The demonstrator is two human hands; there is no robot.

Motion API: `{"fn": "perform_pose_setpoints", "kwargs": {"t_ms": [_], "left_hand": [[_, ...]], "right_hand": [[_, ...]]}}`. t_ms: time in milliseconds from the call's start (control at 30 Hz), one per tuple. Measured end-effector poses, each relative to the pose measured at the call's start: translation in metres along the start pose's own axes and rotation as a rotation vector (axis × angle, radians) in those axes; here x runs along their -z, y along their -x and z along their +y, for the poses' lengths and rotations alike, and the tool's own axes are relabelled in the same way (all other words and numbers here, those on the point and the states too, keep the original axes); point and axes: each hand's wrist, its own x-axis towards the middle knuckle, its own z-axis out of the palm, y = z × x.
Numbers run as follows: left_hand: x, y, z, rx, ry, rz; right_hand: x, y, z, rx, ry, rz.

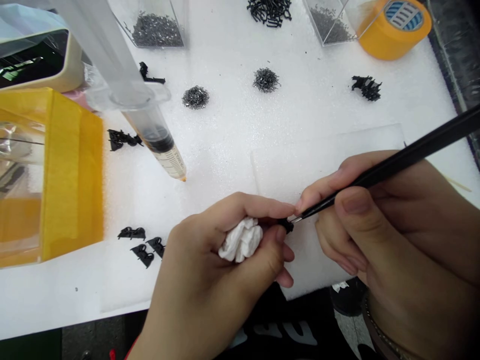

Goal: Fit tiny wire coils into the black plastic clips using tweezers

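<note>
My left hand [225,270] pinches a small black plastic part [288,226] between thumb and forefinger. A crumpled white tissue [242,241] is tucked into the same hand. In my right hand [390,225] is a pair of black tweezers [393,162], held like a pen, with the metal tips touching the black part. Most of that part is hidden by my fingers. To the left of my left hand lie several similar black parts [142,255]. A syringe [165,150] with dark and pale contents and an orange tip leans beyond my left hand.
Small piles of metal pieces [195,97] and black parts [366,88] lie on the white foam sheet [225,140]. Clear boxes [157,30] of tiny metal pieces stand at the back. A yellow bin [73,175] is at left, a roll of yellow tape [393,37] at back right.
</note>
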Motion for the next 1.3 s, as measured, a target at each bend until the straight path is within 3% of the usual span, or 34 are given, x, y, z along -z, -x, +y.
{"fn": "perform_pose_setpoints", "kwargs": {"t_ms": [267, 433, 567, 800, 1033, 1300], "left_hand": [[-0.005, 0.002, 0.006, 0.054, 0.001, 0.059], [0.004, -0.004, -0.002, 0.049, 0.037, -0.119], [0.003, -0.001, -0.003, 0.039, 0.036, -0.044], [-0.002, 0.001, -0.001, 0.032, 0.028, 0.013], [0.004, -0.005, -0.003, 0.042, 0.031, -0.107], [-0.003, -0.001, 0.0, 0.03, 0.002, -0.016]], "right_hand": [[-0.006, 0.001, -0.002, 0.05, 0.054, 0.029], [0.0, -0.002, 0.0, -0.028, -0.061, -0.023], [0.004, -0.003, 0.0, -0.055, -0.129, -0.053], [0.005, -0.001, 0.0, -0.059, -0.05, -0.007], [0.003, -0.005, -0.003, -0.052, -0.077, -0.016], [0.005, -0.002, -0.001, -0.044, -0.037, -0.026]]}}
